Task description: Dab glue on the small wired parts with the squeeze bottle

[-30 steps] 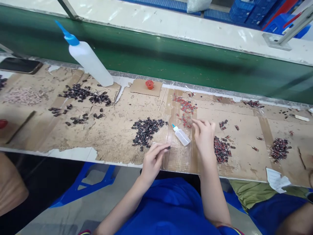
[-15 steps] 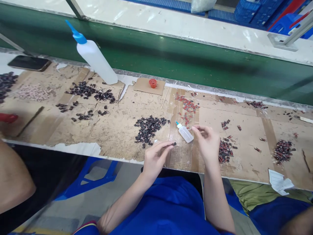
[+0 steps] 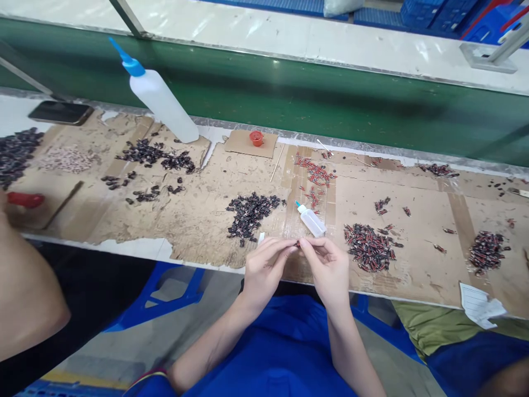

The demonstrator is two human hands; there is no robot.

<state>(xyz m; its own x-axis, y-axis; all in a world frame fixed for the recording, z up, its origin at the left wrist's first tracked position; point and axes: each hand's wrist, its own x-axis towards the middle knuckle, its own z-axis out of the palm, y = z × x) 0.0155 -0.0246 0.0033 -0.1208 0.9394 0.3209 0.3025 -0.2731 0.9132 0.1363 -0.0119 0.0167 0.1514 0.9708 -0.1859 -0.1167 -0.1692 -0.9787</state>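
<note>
My left hand pinches a small dark part between thumb and fingertips, near the front edge of the cardboard-covered bench. Against it, from the right, come the closed fingertips of my right hand; whatever they hold is too small and hidden to name. A small clear bottle with a blue tip lies just beyond my hands. Left of it is a heap of black parts, and beyond it lie scattered red pieces. A pile of red and black parts sits right of my right hand.
A large white bottle leans at the back left, near a phone. A small red cup stands on cardboard. A person's arm is at the left; another person sits at the right by a torn paper.
My right hand has moved left and down from beside the small bottle, and its fingertips now meet those of my left hand. The view has shifted slightly.
</note>
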